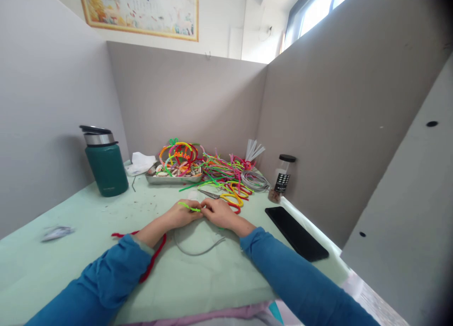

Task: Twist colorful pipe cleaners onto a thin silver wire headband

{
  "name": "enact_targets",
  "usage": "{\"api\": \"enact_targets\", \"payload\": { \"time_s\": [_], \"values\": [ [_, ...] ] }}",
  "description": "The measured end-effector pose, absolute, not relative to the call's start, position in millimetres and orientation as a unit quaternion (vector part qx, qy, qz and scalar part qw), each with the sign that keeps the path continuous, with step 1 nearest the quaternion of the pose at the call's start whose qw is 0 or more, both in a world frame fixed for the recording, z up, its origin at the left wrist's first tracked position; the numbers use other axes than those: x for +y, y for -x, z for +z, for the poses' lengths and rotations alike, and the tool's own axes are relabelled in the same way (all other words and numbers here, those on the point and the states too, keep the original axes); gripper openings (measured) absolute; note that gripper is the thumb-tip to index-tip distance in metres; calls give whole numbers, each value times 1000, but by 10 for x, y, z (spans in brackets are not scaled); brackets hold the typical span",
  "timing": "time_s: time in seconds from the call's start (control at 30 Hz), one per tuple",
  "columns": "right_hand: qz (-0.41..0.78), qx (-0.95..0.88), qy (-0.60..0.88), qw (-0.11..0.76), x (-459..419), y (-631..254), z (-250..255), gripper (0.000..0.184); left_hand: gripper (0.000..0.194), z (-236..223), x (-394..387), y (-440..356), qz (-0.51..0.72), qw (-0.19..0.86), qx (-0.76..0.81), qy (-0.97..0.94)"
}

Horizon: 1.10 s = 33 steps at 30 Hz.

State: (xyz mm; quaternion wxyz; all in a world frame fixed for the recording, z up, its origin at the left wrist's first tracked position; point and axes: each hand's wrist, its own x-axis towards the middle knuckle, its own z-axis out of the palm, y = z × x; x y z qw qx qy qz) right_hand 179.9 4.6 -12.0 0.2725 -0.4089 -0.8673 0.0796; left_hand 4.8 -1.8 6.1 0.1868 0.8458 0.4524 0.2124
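A lime-green pipe cleaner [189, 206] lies across the fingers of my left hand [180, 215], which is closed on it. My right hand [220, 213] meets the left at the fingertips, pinched at the end of the same pipe cleaner; the exact grip is partly hidden. A thin grey cord [198, 254] curves on the table just below both hands. Under my left forearm runs a red pipe cleaner [155, 260]. Scissors [230, 198] with yellow and red handles lie beyond my right hand, their blades pointing left.
At the back, a metal tray [173, 180] holds wooden pieces and bent pipe-cleaner rings. Loose pipe cleaners [222, 168] and a grey cord coil [255, 180] lie beside it. A green bottle [107, 168] stands left; a jar [281, 179] and black phone [296, 232] are right. Partitions enclose the table.
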Motion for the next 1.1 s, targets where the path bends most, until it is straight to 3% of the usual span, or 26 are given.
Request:
{"api": "enact_targets", "payload": {
  "time_s": [1.1],
  "values": [
    [81, -864, 419, 265, 38, -1796, -109, 22, 31, 64, -27, -52, 219, 200, 454, -840]
  ]
}}
